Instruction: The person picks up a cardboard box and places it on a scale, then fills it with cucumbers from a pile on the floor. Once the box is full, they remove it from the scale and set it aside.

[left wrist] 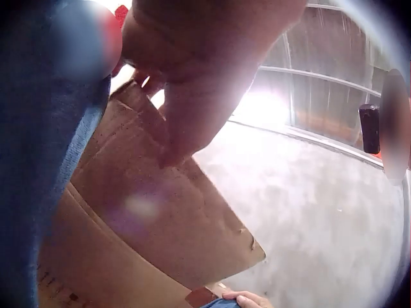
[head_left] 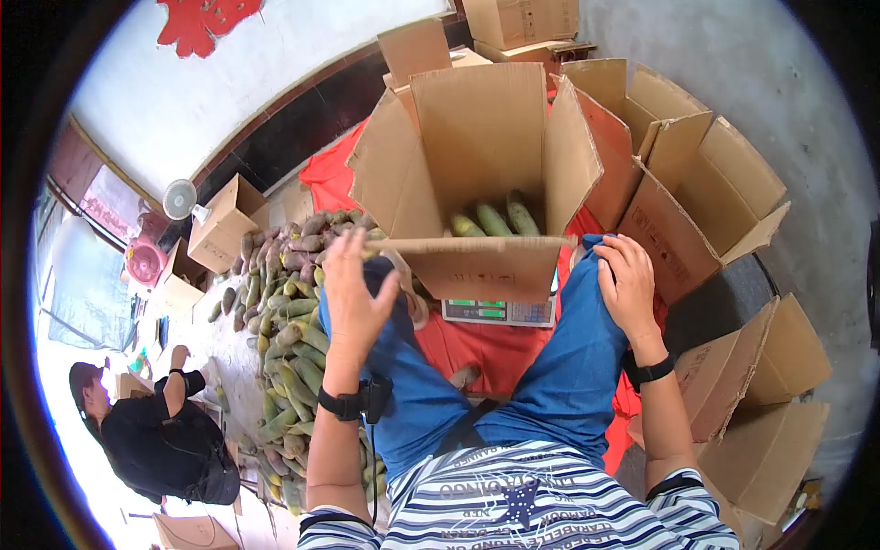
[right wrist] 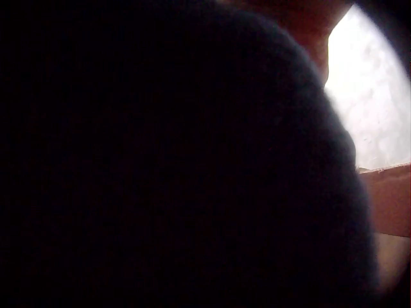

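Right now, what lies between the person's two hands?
In the head view, the near flap of the open cardboard box and the scale under it lie between the left hand and the right hand.

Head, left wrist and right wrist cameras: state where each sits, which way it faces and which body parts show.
Head: on the head, facing down at the cardboard box on the scale; left hand raised open, right hand resting on the knee.
Left wrist: on that wrist, facing past its fingers to a cardboard flap and grey floor; trouser leg at left.
Right wrist: on that wrist, almost wholly blocked by dark cloth.
Shared: head and left wrist both show the left hand.
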### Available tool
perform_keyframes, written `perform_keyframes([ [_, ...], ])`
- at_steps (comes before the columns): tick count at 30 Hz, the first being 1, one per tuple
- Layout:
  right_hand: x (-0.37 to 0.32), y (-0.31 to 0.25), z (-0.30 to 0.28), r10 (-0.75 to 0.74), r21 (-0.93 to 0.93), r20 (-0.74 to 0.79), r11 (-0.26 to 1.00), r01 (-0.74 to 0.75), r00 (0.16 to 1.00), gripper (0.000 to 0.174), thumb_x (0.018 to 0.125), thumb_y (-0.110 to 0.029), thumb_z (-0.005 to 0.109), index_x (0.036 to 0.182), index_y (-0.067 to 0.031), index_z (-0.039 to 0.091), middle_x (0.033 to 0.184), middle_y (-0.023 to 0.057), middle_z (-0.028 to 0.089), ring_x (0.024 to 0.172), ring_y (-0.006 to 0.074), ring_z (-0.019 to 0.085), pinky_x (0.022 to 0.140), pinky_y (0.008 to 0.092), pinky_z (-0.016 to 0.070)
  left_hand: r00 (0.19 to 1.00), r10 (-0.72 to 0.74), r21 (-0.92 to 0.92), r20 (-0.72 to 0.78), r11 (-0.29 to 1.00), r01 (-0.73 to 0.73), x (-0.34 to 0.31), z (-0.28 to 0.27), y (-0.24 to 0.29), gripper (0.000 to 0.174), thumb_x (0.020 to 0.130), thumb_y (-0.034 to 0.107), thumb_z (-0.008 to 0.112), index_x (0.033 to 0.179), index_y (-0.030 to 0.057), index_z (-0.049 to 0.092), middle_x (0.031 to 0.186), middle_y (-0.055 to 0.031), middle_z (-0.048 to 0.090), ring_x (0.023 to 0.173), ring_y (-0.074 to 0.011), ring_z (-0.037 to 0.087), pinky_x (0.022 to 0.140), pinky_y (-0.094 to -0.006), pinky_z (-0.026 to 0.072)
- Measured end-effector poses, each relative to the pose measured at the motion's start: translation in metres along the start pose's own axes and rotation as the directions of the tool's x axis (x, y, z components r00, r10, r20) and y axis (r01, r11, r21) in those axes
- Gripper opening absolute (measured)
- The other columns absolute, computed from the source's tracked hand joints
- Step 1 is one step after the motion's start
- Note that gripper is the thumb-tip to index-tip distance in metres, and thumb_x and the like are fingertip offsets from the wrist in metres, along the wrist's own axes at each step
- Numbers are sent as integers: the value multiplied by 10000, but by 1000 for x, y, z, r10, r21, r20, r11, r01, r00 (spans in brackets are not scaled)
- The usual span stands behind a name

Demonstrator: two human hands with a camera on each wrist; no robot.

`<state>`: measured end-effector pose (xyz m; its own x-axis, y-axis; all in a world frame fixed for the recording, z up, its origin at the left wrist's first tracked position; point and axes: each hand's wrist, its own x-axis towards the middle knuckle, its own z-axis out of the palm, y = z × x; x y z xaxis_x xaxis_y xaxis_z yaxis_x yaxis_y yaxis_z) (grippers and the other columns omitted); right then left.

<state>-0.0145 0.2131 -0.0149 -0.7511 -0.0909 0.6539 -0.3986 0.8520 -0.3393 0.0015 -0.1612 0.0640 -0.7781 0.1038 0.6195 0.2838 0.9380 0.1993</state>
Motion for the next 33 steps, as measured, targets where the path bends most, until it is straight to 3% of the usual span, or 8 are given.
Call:
perform_keyframes([
  [6, 1, 3, 0, 22, -15, 39, 1000, -21, 999, 212, 841, -116, 557, 1026, -73, 651, 1147, 92, 602, 1154, 305, 506, 998, 429, 371, 969, -193, 59, 153, 981, 186, -24, 17, -41, 586, 733, 226, 718, 1238, 7, 520, 1273, -207, 504, 1214, -387, 436, 1027, -452, 336],
  [13, 4, -1, 3, 22, -59, 154, 998, -13, 988, 246, 904, -104, 488, 1088, -18, 627, 1218, 131, 578, 1197, 321, 481, 1038, 424, 338, 993, -106, 155, 47, 983, 97, -30, 24, -34, 485, 707, 275, 722, 1119, 48, 605, 1250, -164, 526, 1192, -346, 455, 997, -449, 351],
  [17, 7, -8, 4, 55, -121, 215, 992, -29, 975, 269, 945, -127, 441, 1120, -22, 616, 1252, 133, 558, 1228, 315, 457, 1054, 417, 320, 992, -113, 42, 59, 993, 111, -33, 20, -42, 455, 739, 231, 715, 1144, 63, 595, 1230, -149, 544, 1198, -329, 466, 1002, -434, 364],
  [19, 9, -9, 6, 47, -131, 235, 991, -17, 971, 270, 950, -129, 435, 1123, -22, 614, 1258, 132, 555, 1231, 313, 455, 1056, 414, 317, 977, -213, -512, 9, 838, 188, -40, 22, -55, 361, 819, 165, 676, 1149, 42, 593, 1215, -127, 570, 1163, -250, 513, 981, -381, 395],
  [22, 9, -7, 9, 48, -155, 245, 988, -9, 968, 273, 961, -129, 423, 1127, -20, 610, 1273, 128, 549, 1231, 307, 455, 1060, 409, 310, 675, -725, -844, 137, 271, 463, -64, 24, -85, 262, 894, 97, 592, 1125, -27, 594, 1116, -79, 628, 1053, -152, 566, 935, -301, 427],
  [26, 10, -10, 8, 95, -168, 263, 984, -51, 960, 285, 969, -143, 415, 1141, -11, 600, 1285, 131, 545, 1239, 297, 448, 1064, 410, 303, 504, -860, -151, 84, 489, 859, -191, 67, -197, 418, 828, 227, 668, 1145, -31, 581, 1124, -185, 618, 1050, -291, 588, 938, -355, 438],
  [31, 8, -5, 5, 109, -230, 275, 972, -45, 955, 298, 982, -168, 405, 1154, -23, 602, 1297, 125, 541, 1251, 288, 443, 1065, 400, 303, 415, -892, 379, -181, 326, 866, -322, 75, -252, 697, 753, 298, 734, 1231, -117, 442, 1152, -267, 559, 1064, -421, 543, 942, -445, 430],
  [33, 8, -5, 5, 115, -241, 280, 969, -46, 953, 301, 988, -177, 404, 1162, -27, 600, 1307, 117, 536, 1257, 277, 440, 1067, 389, 303, 69, -994, 249, -87, 45, 967, -334, 76, -259, 755, 734, 320, 753, 1239, -112, 396, 1188, -279, 532, 1089, -427, 534, 945, -443, 432],
])
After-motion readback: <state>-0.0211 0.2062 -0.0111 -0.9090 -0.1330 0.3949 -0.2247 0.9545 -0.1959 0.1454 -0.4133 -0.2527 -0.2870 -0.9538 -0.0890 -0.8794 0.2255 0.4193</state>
